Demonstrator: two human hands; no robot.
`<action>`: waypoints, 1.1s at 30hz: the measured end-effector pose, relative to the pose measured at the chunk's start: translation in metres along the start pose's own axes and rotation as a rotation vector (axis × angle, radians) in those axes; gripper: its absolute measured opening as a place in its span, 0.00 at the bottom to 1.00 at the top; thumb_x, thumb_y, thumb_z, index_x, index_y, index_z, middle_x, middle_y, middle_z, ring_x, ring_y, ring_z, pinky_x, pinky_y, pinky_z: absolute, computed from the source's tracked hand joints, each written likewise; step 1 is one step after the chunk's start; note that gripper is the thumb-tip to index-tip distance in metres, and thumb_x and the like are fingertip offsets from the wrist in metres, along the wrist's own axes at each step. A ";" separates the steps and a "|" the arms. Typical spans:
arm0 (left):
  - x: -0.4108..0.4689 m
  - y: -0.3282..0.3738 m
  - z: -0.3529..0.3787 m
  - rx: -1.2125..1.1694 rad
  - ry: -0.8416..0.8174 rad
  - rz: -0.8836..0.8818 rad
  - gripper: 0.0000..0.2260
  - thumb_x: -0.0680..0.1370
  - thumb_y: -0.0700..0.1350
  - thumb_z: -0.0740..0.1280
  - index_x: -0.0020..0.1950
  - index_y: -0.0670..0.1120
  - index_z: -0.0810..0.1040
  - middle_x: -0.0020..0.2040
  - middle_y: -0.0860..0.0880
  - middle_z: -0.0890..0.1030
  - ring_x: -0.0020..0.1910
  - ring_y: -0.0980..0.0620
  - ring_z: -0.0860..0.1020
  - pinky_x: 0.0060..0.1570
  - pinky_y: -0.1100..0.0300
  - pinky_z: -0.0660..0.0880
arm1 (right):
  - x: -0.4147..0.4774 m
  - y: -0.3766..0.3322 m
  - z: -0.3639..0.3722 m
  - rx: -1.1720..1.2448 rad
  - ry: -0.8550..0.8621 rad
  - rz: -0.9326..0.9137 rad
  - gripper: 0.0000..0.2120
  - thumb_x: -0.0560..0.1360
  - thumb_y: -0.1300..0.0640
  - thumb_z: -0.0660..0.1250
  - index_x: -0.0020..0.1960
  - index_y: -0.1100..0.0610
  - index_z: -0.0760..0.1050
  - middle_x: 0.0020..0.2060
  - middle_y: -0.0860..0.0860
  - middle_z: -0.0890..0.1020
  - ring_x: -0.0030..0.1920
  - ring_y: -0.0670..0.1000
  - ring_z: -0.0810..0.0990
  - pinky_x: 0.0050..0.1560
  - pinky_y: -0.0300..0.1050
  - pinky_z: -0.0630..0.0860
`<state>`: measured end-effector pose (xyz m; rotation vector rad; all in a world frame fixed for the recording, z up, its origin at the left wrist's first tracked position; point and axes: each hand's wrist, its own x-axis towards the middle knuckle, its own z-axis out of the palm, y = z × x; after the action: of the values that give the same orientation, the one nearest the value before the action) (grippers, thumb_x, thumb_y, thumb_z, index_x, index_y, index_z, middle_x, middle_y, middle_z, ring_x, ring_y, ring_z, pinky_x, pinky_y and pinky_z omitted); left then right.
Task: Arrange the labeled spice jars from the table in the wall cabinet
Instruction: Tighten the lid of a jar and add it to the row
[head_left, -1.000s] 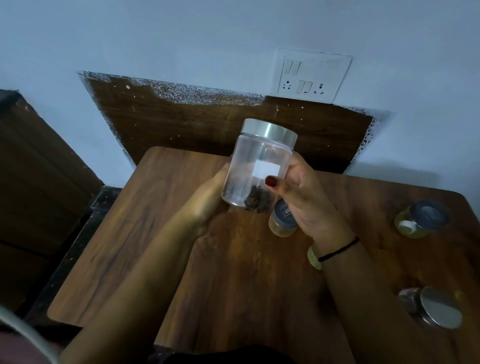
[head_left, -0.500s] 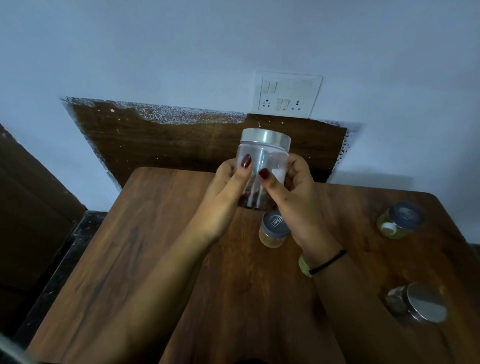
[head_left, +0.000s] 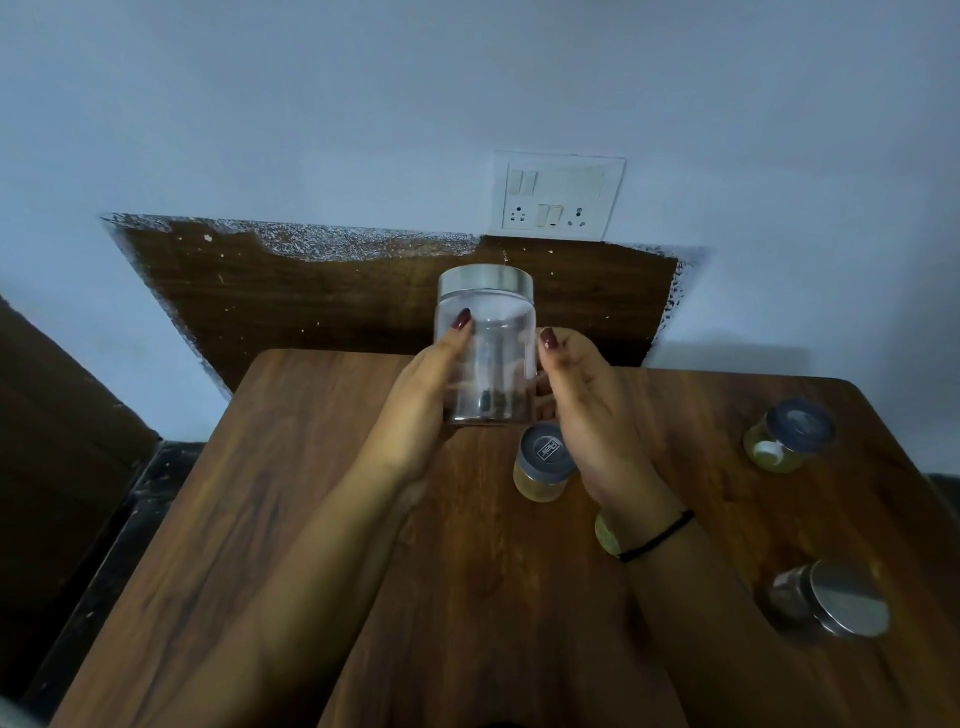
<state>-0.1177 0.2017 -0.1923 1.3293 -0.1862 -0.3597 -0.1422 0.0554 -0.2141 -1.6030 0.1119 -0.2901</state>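
Jar, clear, steel lid, pinch of dark spice at bottom: held upright, off table, above its 12 o'clock end. Label not seen from this side.

Left hand: wrapped round jar's left wall, thumb up the front. Right hand: clasping right wall, thumb tip on front, fingers behind.

Left on table: small jar, dark cap, at 6 o'clock of held jar, just beside right palm; yellow jar at table's 2 o'clock; squat jar, steel lid, at 4 o'clock; hidden jar, mostly covered by right wrist, at 5 o'clock of small jar. Cabinet: out of view.

Risks, as judged:
1. Slip. Smooth wall, grip low, lid mass above; liable to tip or slide out if passed to one hand before that hand tightens.
2. Knock. Right palm and wrist close over small jar and hidden jar; liable to topple either if lowered or swung toward 3 o'clock without lifting first.
3. Roll-off. Toppled jars round, table edges unguarded; yellow jar and squat jar near 3 o'clock edge.
4. Misplacing. Label unread from here; shelf order uncertain unless jar turned and checked.
5. Blind reach. Cabinet unseen; chance of striking door or shelf lip with lid on way up.
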 end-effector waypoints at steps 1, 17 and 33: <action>0.001 0.002 0.000 0.004 0.002 0.000 0.15 0.79 0.58 0.60 0.49 0.58 0.86 0.54 0.47 0.86 0.55 0.49 0.84 0.59 0.49 0.77 | 0.000 -0.001 0.000 0.020 -0.016 0.016 0.21 0.77 0.41 0.60 0.56 0.59 0.75 0.46 0.57 0.82 0.47 0.54 0.83 0.47 0.51 0.82; 0.015 -0.006 -0.009 -0.130 0.129 0.020 0.21 0.84 0.57 0.53 0.62 0.48 0.80 0.58 0.44 0.84 0.59 0.46 0.82 0.65 0.45 0.73 | 0.009 0.002 0.010 0.311 -0.276 0.152 0.38 0.61 0.31 0.75 0.64 0.51 0.75 0.59 0.58 0.81 0.57 0.60 0.82 0.43 0.52 0.83; 0.013 -0.004 -0.007 0.016 0.057 0.075 0.22 0.80 0.63 0.55 0.63 0.52 0.79 0.59 0.44 0.83 0.58 0.44 0.82 0.60 0.42 0.77 | 0.003 -0.001 0.016 0.220 -0.152 -0.093 0.31 0.65 0.38 0.75 0.62 0.51 0.75 0.55 0.52 0.83 0.56 0.54 0.83 0.51 0.51 0.82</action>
<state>-0.1035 0.2025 -0.1986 1.3430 -0.1911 -0.2573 -0.1352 0.0697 -0.2131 -1.4078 -0.1083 -0.2427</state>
